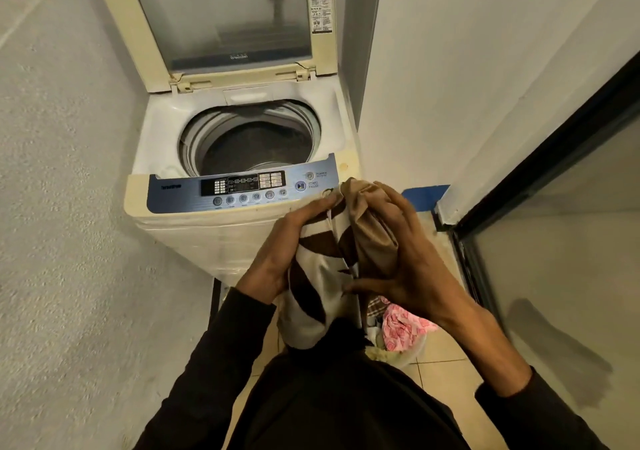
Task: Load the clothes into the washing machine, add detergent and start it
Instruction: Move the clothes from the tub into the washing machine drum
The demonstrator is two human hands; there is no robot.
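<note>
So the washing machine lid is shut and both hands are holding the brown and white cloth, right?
Not quite: the cream washing machine lid stands open, as the head view shows, with the drum uncovered. The left hand and right hand do hold the brown and white cloth.

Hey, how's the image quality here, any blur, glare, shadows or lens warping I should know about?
Head view: wide-angle warp bows the walls and the dark door frame; the raised washer lid shows hazy reflections in its window; the left hand, right hand and the bundled clothes they hold are slightly soft; a soft shadow falls on the glass door; the control panel labels are mostly too small to read.
</note>
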